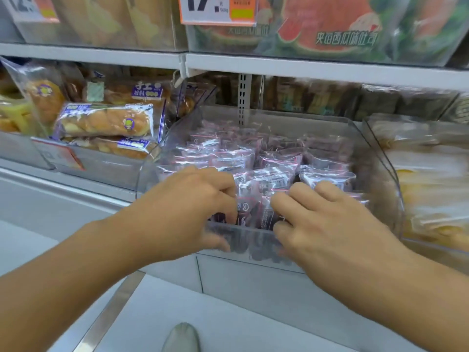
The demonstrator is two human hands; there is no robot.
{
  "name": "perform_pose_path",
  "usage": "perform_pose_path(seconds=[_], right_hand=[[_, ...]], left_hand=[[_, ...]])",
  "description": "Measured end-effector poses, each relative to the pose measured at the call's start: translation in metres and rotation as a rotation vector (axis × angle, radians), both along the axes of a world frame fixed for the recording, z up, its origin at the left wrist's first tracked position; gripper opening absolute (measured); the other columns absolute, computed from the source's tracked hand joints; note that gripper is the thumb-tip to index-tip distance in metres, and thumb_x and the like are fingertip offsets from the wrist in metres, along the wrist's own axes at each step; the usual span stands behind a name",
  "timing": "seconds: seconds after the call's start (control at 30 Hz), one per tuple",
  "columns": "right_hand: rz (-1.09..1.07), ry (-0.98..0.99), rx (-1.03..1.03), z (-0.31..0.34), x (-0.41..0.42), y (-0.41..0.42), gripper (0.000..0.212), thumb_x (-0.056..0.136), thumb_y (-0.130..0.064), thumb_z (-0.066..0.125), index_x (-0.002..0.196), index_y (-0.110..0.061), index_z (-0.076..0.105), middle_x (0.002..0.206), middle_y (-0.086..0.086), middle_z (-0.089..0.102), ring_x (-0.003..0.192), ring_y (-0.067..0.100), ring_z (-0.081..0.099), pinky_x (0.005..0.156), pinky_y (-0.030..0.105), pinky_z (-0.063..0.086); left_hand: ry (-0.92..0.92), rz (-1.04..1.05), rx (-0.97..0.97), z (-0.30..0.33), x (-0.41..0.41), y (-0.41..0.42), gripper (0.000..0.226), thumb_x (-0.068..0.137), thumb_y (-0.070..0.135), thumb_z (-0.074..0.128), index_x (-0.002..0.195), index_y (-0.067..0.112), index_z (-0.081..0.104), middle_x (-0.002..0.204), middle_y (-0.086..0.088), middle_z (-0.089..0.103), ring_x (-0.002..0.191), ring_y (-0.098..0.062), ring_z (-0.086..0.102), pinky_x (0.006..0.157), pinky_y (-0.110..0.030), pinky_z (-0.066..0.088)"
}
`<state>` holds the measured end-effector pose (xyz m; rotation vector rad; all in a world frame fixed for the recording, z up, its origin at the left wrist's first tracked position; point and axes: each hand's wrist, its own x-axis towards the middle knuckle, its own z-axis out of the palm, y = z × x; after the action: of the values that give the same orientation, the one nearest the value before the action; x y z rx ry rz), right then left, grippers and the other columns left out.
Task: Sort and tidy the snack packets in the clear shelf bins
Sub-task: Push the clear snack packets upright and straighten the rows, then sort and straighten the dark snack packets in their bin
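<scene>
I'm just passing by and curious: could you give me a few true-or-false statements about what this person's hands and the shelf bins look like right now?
1. Both hands are in the clear bin of small pink packets. True.
2. The left hand is lifting a bread loaf. False: its fingers curl among the small packets at the bin's front; the loaf lies in the bin to the left.
3. The right hand has its fingers down among the front packets. True.
4. The shelf above holds packs printed with oranges. False: the packs there show watermelon.
</scene>
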<state>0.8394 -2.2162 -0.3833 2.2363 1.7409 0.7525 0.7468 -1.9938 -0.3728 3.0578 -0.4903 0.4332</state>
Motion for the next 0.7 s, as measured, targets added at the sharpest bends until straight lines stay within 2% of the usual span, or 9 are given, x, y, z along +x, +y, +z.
perform_pose_path(seconds=[0.07,0.17,0.27,0.37,0.43,0.5,0.6,0.7], right_hand=[[-0.001,-0.021,0.031,-0.006,0.002,-0.001,0.023,0.067,-0.014,0.074,0.061,-0.019,0.053,0.074,0.003,0.046,0.07,0.026,0.045,0.062,0.039,0.028],[-0.035,0.03,0.07,-0.006,0.006,-0.002,0.034,0.062,-0.022,0.088,0.058,-0.023,0.054,0.071,-0.003,0.045,0.069,0.023,0.046,0.06,0.038,0.031],[-0.083,0.057,0.121,0.008,0.018,0.011,0.035,0.064,-0.029,0.09,0.054,-0.024,0.057,0.069,-0.004,0.043,0.068,0.021,0.045,0.061,0.035,0.023],[-0.116,0.031,0.187,0.03,0.033,0.029,0.031,0.073,-0.036,0.085,0.059,-0.022,0.062,0.072,-0.004,0.043,0.072,0.022,0.044,0.064,0.036,0.022],[-0.129,0.041,0.156,0.031,0.044,0.037,0.022,0.091,-0.036,0.069,0.074,-0.022,0.063,0.084,-0.004,0.039,0.083,0.018,0.034,0.07,0.038,0.02],[-0.198,0.089,0.07,0.028,0.052,0.042,0.021,0.101,-0.038,0.055,0.086,-0.024,0.06,0.093,-0.005,0.035,0.089,0.018,0.026,0.074,0.037,0.018],[-0.219,0.107,0.04,0.022,0.061,0.043,0.023,0.1,-0.041,0.055,0.088,-0.022,0.059,0.093,-0.004,0.033,0.089,0.019,0.025,0.076,0.038,0.018],[-0.22,0.148,0.041,0.009,0.057,0.044,0.02,0.092,-0.035,0.066,0.081,-0.023,0.055,0.087,-0.004,0.033,0.087,0.02,0.027,0.074,0.038,0.019]], left_hand=[[-0.051,-0.017,0.066,-0.008,0.001,-0.001,0.028,0.059,0.043,0.095,0.07,0.032,0.07,0.078,0.016,0.053,0.071,-0.011,0.051,0.061,-0.032,0.041],[-0.064,0.006,0.057,-0.009,0.004,0.0,0.029,0.061,0.041,0.094,0.066,0.034,0.066,0.075,0.02,0.047,0.069,-0.009,0.051,0.062,-0.032,0.04],[-0.08,0.08,-0.002,0.006,0.011,0.01,0.027,0.072,0.041,0.086,0.069,0.038,0.059,0.078,0.021,0.046,0.069,0.001,0.04,0.067,-0.033,0.035],[-0.137,0.169,-0.014,0.025,0.029,0.021,0.024,0.075,0.045,0.079,0.073,0.041,0.055,0.083,0.021,0.045,0.079,-0.005,0.042,0.075,-0.034,0.031],[-0.1,0.214,-0.003,0.026,0.045,0.022,0.023,0.078,0.046,0.078,0.076,0.039,0.056,0.086,0.02,0.045,0.087,-0.01,0.046,0.079,-0.036,0.033],[-0.035,0.258,0.031,0.021,0.06,0.022,0.021,0.08,0.047,0.077,0.077,0.037,0.059,0.091,0.018,0.048,0.094,-0.012,0.049,0.085,-0.039,0.037],[0.047,0.307,0.03,0.015,0.07,0.025,0.021,0.078,0.051,0.077,0.074,0.038,0.062,0.09,0.019,0.051,0.093,-0.008,0.047,0.09,-0.037,0.038],[0.168,0.372,0.043,0.017,0.072,0.02,0.023,0.075,0.05,0.082,0.071,0.035,0.066,0.085,0.016,0.055,0.088,-0.008,0.051,0.084,-0.034,0.043]])
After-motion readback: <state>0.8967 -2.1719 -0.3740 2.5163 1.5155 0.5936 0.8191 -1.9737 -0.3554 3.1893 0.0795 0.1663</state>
